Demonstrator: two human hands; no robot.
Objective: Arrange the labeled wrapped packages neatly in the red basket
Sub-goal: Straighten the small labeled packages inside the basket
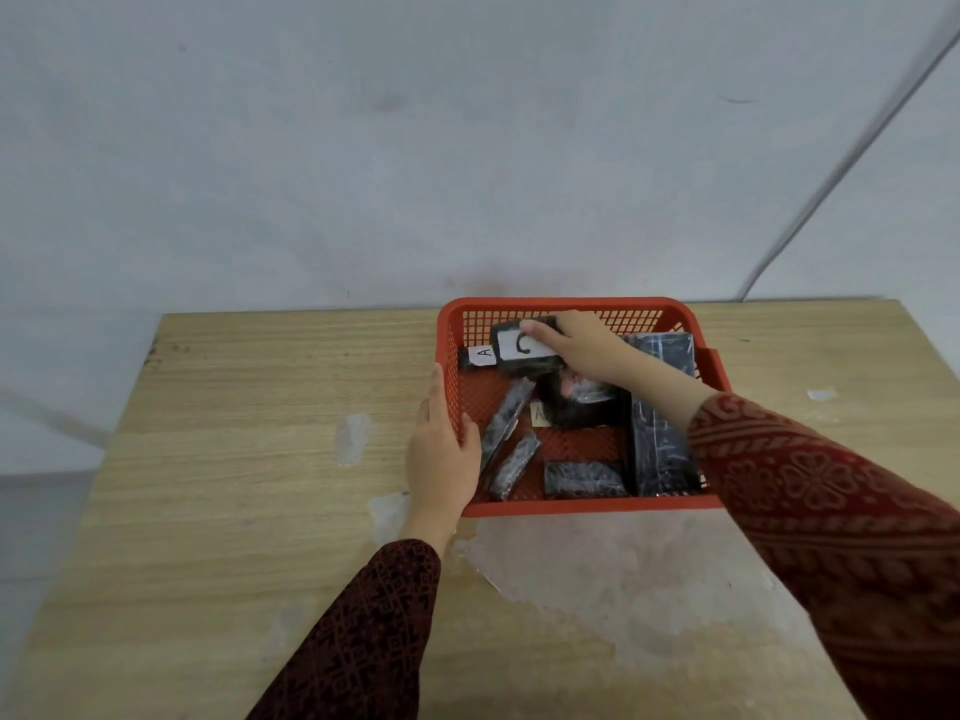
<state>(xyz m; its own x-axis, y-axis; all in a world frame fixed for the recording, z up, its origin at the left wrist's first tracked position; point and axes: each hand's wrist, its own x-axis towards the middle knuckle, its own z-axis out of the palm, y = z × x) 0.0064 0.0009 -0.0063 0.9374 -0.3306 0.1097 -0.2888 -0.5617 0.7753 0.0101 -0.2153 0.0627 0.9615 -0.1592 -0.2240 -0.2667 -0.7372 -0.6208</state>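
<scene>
While my left hand (441, 449) braces the red basket (571, 506) by its near-left wall, grip closed over the rim so it won't slide on the worktop (260, 407), my right hand (582, 345) holds the package labelled C (524, 350) clamped at the far side, apparently to seat it beside the A package (480, 354). Other wrapped packages lie askew inside, one long one (660, 439) along the right wall
</scene>
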